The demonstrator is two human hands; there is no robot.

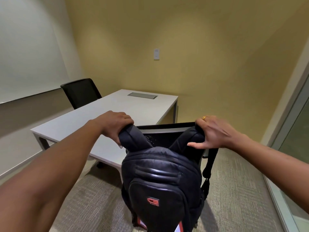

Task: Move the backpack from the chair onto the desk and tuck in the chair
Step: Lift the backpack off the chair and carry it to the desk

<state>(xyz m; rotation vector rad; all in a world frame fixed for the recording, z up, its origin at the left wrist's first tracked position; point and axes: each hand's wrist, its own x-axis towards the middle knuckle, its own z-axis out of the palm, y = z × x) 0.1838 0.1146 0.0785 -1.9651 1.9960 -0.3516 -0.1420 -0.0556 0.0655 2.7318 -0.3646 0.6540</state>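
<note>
Backpack (160, 178) hangs from your two hands in front of the chair (168, 131), whose mesh back shows just behind it. Beyond the chair, the white table (107, 118) has a bare top with its near corner beside the bag. Your left hand (115, 126) holds one padded strap; your right hand (212, 133) holds the other, each grip closed round it. Black, smooth, rounded shell; carpet (234, 190) below.
</note>
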